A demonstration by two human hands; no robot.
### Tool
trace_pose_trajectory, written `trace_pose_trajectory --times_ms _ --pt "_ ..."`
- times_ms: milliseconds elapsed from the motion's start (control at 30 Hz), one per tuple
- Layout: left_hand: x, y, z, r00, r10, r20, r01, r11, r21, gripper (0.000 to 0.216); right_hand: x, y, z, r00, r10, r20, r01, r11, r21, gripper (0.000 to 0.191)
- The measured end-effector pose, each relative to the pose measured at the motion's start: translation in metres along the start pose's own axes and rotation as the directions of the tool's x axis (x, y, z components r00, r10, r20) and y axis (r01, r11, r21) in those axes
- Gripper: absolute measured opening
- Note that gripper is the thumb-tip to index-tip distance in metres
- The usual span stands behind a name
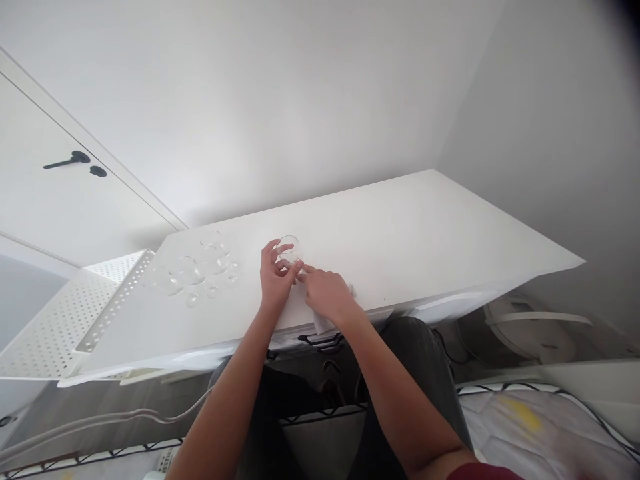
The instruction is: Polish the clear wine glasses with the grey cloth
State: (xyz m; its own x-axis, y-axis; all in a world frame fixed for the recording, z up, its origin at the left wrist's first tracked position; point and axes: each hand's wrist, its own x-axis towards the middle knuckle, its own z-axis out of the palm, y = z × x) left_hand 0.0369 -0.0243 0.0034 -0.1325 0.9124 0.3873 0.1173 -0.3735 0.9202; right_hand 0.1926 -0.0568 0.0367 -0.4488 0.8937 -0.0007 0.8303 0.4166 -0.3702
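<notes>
My left hand (276, 275) curls its fingers around a small clear glass dish (288, 248) that stands on the white table (400, 233). My right hand (324, 293) is closed on a white cloth or tissue (323, 321) and presses its fingertips against the dish beside the left fingers. Both hands meet near the middle of the table, close to its front edge.
Several clear glass pieces (200, 267) lie grouped on the table to the left of my hands. A white perforated shelf (60, 320) adjoins the table's left end. A door with a black handle (67, 161) is at far left. A white fan (530, 330) sits under the table at right.
</notes>
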Motion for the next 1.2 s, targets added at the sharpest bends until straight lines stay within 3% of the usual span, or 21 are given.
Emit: trace_pose_trajectory --times_ms 167,300,533,800,900,1033,1100,1200 --pt "0.002 0.000 0.000 0.998 -0.034 0.048 0.035 0.999 -0.023 0.076 0.004 0.010 0.000 0.997 0.066 -0.033 -0.065 0.997 0.044 0.052" --pt "0.001 -0.001 -0.002 0.999 -0.015 0.031 0.014 0.999 0.035 0.068 0.007 0.040 -0.002 0.979 0.195 -0.066 -0.190 0.979 0.073 0.055" --pt "0.000 0.000 0.000 0.999 -0.034 -0.021 0.036 0.996 0.083 0.044 -0.004 0.096 -0.016 0.856 0.490 -0.163 -0.463 0.869 0.177 0.060" --pt "-0.013 0.005 -0.003 0.988 -0.091 -0.125 0.093 0.996 0.013 0.031 -0.006 0.109 -0.021 0.823 0.539 -0.179 -0.507 0.839 0.200 0.061" --pt "-0.031 0.008 -0.009 0.943 -0.194 -0.270 0.172 0.980 -0.103 0.031 -0.010 0.106 -0.024 0.824 0.535 -0.184 -0.495 0.839 0.225 0.061" --pt "-0.052 0.006 -0.033 0.817 -0.313 -0.485 0.157 0.929 -0.335 0.038 -0.017 0.099 -0.030 0.808 0.553 -0.204 -0.497 0.826 0.267 0.061" --pt "-0.054 0.002 -0.049 0.789 -0.319 -0.525 0.124 0.920 -0.372 0.041 -0.018 0.096 -0.033 0.782 0.598 -0.177 -0.546 0.794 0.268 0.060" --pt "-0.047 -0.004 -0.070 0.787 -0.354 -0.505 0.144 0.902 -0.407 0.043 -0.018 0.091 -0.035 0.777 0.618 -0.116 -0.582 0.777 0.241 0.059"
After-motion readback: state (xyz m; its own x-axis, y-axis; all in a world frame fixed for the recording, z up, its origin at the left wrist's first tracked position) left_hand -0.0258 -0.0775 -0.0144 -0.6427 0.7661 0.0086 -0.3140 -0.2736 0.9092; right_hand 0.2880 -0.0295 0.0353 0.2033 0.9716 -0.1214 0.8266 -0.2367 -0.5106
